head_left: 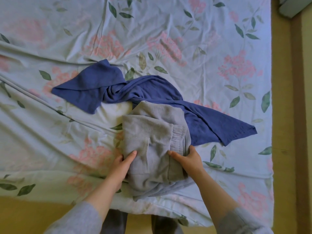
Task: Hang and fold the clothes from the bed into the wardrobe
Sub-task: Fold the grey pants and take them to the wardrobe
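One head camera looks steeply down from above the near edge of the bed (168,31), close in, with floor (287,115) at the right.

yellow floor (285,98), grey object (293,7) top right

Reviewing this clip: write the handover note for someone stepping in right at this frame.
Left hand: gripping the left edge of the folded grey garment.
Right hand: gripping its right edge.
The grey garment sits near the front edge of the floral bed sheet, overlapping the blue garment, which lies twisted and unfolded behind it.
Done: grey piece looks folded.
Left: carry it to the wardrobe, not in view; then deal with the blue one.
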A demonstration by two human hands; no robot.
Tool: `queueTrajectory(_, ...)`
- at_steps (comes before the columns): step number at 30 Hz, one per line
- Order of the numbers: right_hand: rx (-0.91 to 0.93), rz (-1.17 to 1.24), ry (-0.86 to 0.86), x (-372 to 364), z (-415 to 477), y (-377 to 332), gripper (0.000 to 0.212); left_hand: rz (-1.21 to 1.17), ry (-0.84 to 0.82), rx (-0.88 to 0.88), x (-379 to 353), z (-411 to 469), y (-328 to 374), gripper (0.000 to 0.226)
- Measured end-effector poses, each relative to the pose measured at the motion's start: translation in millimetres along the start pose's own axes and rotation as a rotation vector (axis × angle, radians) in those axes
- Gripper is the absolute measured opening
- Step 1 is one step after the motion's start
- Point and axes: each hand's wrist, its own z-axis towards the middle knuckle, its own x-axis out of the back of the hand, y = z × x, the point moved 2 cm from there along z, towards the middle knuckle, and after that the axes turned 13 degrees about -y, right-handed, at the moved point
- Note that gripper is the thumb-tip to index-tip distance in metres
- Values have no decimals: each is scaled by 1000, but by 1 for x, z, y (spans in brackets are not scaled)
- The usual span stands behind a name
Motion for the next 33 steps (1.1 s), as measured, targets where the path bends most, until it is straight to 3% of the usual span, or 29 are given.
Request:
queueTrajectory(8, 298, 71, 16, 0, -61, -54, 32, 28, 35, -222, -16, -58, 50, 71)
queueTrajectory(14, 448, 135, 43, 25, -137, -113, 30, 64, 33, -403, -30, -137, 110, 45)
queueTrajectory(19, 602, 197, 84, 64, -218, -159, 23, 12, 15, -530, -55, -222, 157, 39)
queueTrajectory(25, 741, 119, 102, 94, -312, -218, 14, -34, 136, -731, -72, -330, 195, 34)
queueTrajectory(29, 832, 36, 91, 85, -365, -258, 5, -79, 168, -813, -54, -390, 208, 38)
queueTrajectory(33, 927, -25, 62, 45, -413, -295, 8, -107, 224, -902, -8, -445, 213, 24)
